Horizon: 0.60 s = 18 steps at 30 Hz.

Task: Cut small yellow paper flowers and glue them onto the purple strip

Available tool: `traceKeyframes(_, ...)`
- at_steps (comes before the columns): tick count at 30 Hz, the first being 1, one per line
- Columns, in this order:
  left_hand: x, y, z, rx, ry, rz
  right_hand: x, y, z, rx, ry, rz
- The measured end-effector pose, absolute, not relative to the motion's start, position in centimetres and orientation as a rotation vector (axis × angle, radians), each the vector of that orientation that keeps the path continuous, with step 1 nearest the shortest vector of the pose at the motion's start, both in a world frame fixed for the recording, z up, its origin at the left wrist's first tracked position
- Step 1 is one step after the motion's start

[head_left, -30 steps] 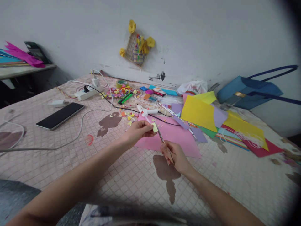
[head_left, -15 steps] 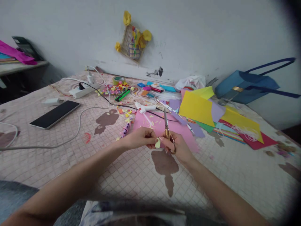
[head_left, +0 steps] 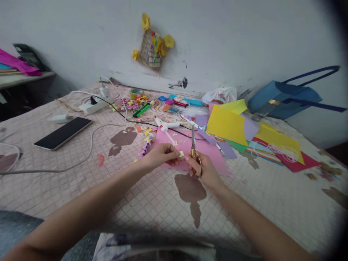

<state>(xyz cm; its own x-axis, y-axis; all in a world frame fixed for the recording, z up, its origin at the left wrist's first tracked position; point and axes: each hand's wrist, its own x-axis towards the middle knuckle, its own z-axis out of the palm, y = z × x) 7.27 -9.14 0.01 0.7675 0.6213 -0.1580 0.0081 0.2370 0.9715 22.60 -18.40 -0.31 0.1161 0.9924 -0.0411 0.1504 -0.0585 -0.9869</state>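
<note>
Between thumb and fingers, my left hand [head_left: 165, 156] pinches a small pale yellow piece of paper [head_left: 181, 154]. My right hand [head_left: 204, 168] is closed round gold-handled scissors [head_left: 193, 145], their blades pointing up and away from me. The fingertips of that hand are close to the paper's right edge; whether they touch it I cannot tell. Beneath both hands lies a pink sheet [head_left: 212, 154] with yellow paper snippets scattered on it. A white glue gun [head_left: 166, 125] rests at the sheet's far edge. Left of the sheet is a lilac strip with dark dots [head_left: 146, 148].
A phone [head_left: 63, 133], a power strip [head_left: 96, 105] and trailing cables occupy the left. Small paper flowers [head_left: 133, 103], tape [head_left: 136, 93] and a green cutter [head_left: 141, 110] sit at the back. Coloured sheets [head_left: 227, 125] and a blue bag [head_left: 282, 99] are on the right.
The yellow paper has turned from hanging down to lying flatter and higher in my left fingers. My right fingertips have drawn slightly away, with the scissors still in that hand.
</note>
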Motion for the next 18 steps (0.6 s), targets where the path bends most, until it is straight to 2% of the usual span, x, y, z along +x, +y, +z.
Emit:
traceKeyframes(6,6.7,-8.3,0.8,1.111,0.555,0.488,22.7,-18.6,-0.7,-1.348,-1.284,1.220)
traceKeyframes(18,6.0,-7.2,0.9,1.115,0.544,0.563,22.5,-19.1,-0.6,-1.440,-1.403,1.219)
